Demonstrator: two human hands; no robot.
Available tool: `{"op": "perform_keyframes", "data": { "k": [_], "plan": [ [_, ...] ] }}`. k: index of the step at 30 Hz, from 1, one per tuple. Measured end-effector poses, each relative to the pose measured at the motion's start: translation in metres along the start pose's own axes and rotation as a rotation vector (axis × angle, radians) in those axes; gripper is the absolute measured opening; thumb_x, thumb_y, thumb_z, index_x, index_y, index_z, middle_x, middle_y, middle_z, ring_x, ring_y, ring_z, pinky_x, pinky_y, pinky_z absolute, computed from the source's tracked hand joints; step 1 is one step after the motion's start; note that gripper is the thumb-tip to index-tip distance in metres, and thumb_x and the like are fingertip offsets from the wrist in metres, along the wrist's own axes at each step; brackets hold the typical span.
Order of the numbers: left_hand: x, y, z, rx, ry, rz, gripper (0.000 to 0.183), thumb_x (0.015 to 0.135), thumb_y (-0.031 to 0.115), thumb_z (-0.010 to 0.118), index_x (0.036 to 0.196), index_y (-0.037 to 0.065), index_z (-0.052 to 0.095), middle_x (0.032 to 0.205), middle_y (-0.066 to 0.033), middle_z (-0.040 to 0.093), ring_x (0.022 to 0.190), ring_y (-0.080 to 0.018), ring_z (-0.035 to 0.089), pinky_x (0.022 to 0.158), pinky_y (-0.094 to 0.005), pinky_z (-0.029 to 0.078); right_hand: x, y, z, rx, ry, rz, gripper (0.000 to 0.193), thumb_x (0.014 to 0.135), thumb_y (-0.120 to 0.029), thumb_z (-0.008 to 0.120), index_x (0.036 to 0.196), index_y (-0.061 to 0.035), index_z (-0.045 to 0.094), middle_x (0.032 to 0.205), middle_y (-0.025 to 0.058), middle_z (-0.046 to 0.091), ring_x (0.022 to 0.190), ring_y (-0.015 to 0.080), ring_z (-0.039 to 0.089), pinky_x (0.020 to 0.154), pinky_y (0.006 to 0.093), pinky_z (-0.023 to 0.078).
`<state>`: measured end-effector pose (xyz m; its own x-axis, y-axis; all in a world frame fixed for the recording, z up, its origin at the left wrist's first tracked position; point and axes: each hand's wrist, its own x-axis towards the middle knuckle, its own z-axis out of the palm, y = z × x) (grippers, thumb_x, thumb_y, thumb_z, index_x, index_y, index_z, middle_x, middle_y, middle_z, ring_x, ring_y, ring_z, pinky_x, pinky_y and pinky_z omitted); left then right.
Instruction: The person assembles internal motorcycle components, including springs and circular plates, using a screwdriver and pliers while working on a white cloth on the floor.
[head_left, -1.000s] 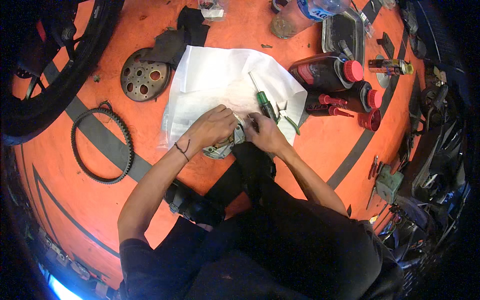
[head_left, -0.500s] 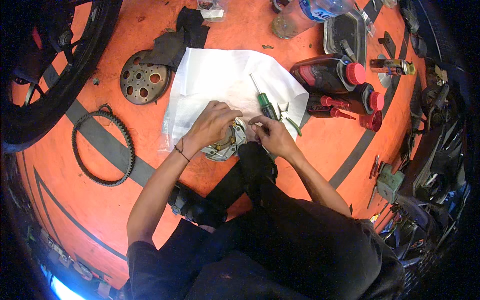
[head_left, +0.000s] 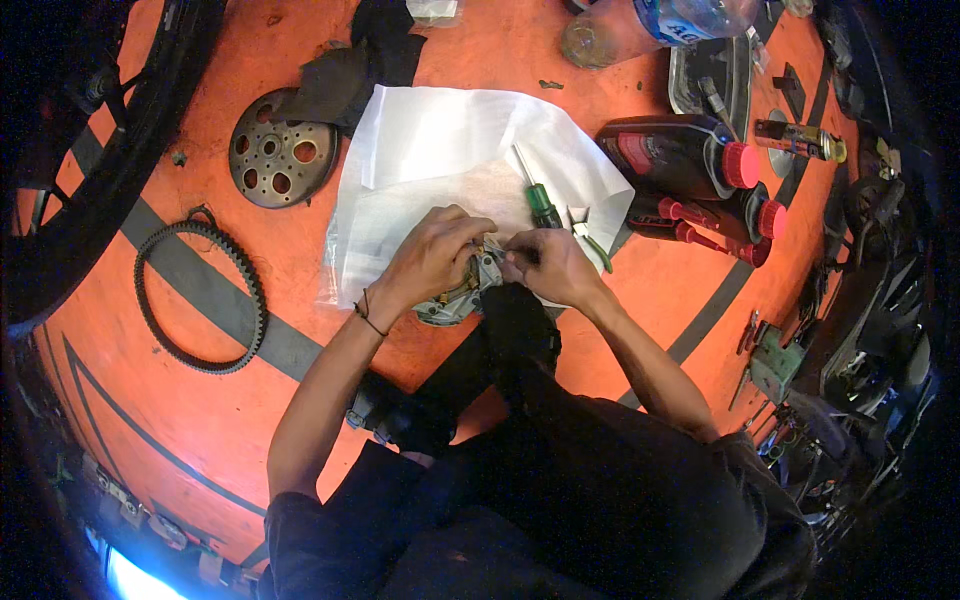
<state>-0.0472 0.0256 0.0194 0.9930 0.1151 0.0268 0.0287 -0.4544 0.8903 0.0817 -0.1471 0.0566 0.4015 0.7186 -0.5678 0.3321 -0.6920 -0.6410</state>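
Note:
A round metal clutch shoe assembly with small springs sits in front of me at the near edge of a white sheet. My left hand is closed on its top, with fingertips curled over the rim. Thumb and fingers of my right hand are pinched together at the assembly's right side; whatever is between them is too small or hidden to make out. Just beyond the right hand lie a green-handled screwdriver and green-handled pliers. My dark-clad knee or foot hides the assembly's lower right.
At left are a perforated clutch drum, a toothed drive belt and a tyre. Red-capped dark bottles, a clear plastic bottle, a metal tray and a spray can occupy the far right. A dark cloth lies behind the drum.
My right hand has moved in to the assembly, its fingers now close to the left fingertips. The left hand keeps its hold. The whole view has shifted slightly.

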Motion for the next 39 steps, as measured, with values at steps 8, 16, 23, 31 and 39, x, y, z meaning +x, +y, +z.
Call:
{"op": "perform_keyframes", "data": {
  "k": [8, 16, 23, 31, 39],
  "plan": [
    [-0.001, 0.002, 0.000, 0.063, 0.033, 0.003, 0.035, 0.077, -0.002, 0.066, 0.111, 0.005, 0.067, 0.101, -0.0111, 0.066, 0.099, -0.0309, 0.060, 0.093, -0.0424, 0.045, 0.008, -0.004, 0.003, 0.106, -0.076, 0.009, 0.012, 0.090, -0.007, 0.062, 0.086, 0.0031, 0.068, 0.068, 0.0121, 0.064, 0.062, 0.0176, 0.060, 0.062, 0.0342, 0.048],
    [-0.012, 0.008, -0.003, 0.267, 0.025, -0.308, 0.063, 0.068, 0.028, 0.087, 0.120, 0.002, 0.062, 0.116, -0.0155, 0.058, 0.113, -0.0336, 0.053, 0.096, -0.0432, 0.045, 0.002, -0.004, 0.019, 0.188, 0.021, 0.076, 0.021, 0.088, -0.014, 0.064, 0.096, 0.0035, 0.070, 0.089, 0.0276, 0.068, 0.086, 0.0428, 0.068, 0.078, 0.0472, 0.053],
    [-0.006, 0.006, 0.009, 0.321, -0.008, -0.351, 0.056, 0.070, 0.034, 0.085, 0.114, 0.004, 0.068, 0.107, -0.0137, 0.063, 0.106, -0.0312, 0.058, 0.090, -0.0422, 0.048, 0.003, -0.006, 0.023, 0.062, 0.119, -0.023, 0.019, 0.085, -0.013, 0.065, 0.087, 0.0057, 0.067, 0.083, 0.0291, 0.066, 0.082, 0.0463, 0.066, 0.072, 0.0494, 0.052],
    [-0.007, 0.001, 0.016, 0.313, 0.155, -0.300, 0.045, 0.072, 0.028, 0.080, 0.108, 0.002, 0.072, 0.103, -0.0153, 0.067, 0.101, -0.0319, 0.064, 0.086, -0.0413, 0.053, 0.000, -0.013, 0.029, 0.045, 0.191, -0.027, 0.018, 0.085, -0.013, 0.065, 0.091, 0.0039, 0.063, 0.081, 0.0288, 0.066, 0.079, 0.0462, 0.066, 0.070, 0.0494, 0.053],
    [0.002, 0.000, 0.013, 0.254, 0.026, -0.477, 0.037, 0.068, 0.031, 0.078, 0.097, 0.008, 0.074, 0.098, -0.0110, 0.071, 0.094, -0.0323, 0.068, 0.084, -0.0418, 0.055, -0.010, -0.008, 0.026, 0.238, 0.164, -0.091, 0.023, 0.091, -0.018, 0.064, 0.105, 0.0009, 0.067, 0.092, 0.0255, 0.069, 0.085, 0.0409, 0.069, 0.073, 0.0432, 0.055]
  ]
}}
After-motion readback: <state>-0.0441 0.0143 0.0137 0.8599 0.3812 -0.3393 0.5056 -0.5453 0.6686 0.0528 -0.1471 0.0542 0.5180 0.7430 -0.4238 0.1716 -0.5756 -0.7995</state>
